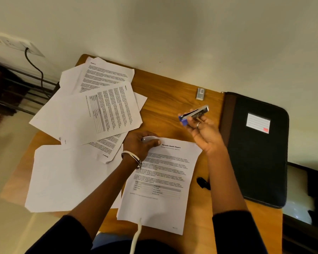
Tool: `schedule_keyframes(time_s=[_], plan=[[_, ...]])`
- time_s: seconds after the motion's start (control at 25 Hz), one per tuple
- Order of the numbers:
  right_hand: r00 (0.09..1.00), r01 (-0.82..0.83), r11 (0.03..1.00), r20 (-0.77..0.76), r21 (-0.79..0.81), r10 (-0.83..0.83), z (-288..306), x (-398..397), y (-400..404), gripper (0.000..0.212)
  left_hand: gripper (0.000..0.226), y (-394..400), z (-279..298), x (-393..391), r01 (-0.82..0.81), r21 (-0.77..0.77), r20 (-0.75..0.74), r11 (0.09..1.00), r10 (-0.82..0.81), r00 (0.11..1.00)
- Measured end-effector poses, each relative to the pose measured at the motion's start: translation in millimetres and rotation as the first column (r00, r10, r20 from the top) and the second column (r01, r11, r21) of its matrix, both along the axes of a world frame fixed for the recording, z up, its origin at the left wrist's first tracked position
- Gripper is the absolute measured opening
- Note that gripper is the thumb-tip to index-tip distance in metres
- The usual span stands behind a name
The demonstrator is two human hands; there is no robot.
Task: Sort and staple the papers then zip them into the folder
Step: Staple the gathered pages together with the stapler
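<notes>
One stapler (194, 114), silver with a blue end, is held in the air by the right hand (206, 134), whose fingers curl round it above the wooden table (173, 99) at about one o'clock from the table's middle. One printed report sheet (162, 180), headed "Sample Health Report", lies nearest the person at six o'clock; the left hand (141, 143) rests on its top left corner, thumb and fingers bent down onto the paper, though whether they pinch it cannot be told. From nine to eleven o'clock lies a loose scatter of papers (103, 110), overlapping so much that an exact count is uncertain: at least three printed pages and several blank-looking ones, among them a large blank sheet (68, 178) at eight o'clock hanging past the table edge. One black zip folder (255, 158) with a white label lies closed at three o'clock, just beside the right forearm. One small staple box (200, 93) sits at one o'clock near the wall, apart from the stapler. A small black object (203, 182), partly hidden by the right forearm, lies between the report sheet and the folder. A white cord (136, 235) hangs over the report's lower edge.
</notes>
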State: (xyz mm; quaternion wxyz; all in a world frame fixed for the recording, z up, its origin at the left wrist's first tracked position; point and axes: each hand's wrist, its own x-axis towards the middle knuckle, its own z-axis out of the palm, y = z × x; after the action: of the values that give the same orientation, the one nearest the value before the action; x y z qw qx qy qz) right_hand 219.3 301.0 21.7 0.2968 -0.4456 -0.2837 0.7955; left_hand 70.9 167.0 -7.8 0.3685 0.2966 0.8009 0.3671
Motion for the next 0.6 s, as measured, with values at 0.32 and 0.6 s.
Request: schedule_keyframes(time_s=[0.32, 0.6], plan=[[0.916, -0.392, 0.799, 0.273, 0.456, 0.294, 15, 14, -66, 0.034, 0.008, -18, 22, 14, 0.094, 0.144, -0.07, 0.985, -0.084, 0.994], [0.884, -0.445, 0.752, 0.37, 0.486, 0.284, 32, 31, -83, 0.035, 0.011, -41, 44, 35, 0.016, 0.253, -0.095, 0.967, 0.009, 0.995]])
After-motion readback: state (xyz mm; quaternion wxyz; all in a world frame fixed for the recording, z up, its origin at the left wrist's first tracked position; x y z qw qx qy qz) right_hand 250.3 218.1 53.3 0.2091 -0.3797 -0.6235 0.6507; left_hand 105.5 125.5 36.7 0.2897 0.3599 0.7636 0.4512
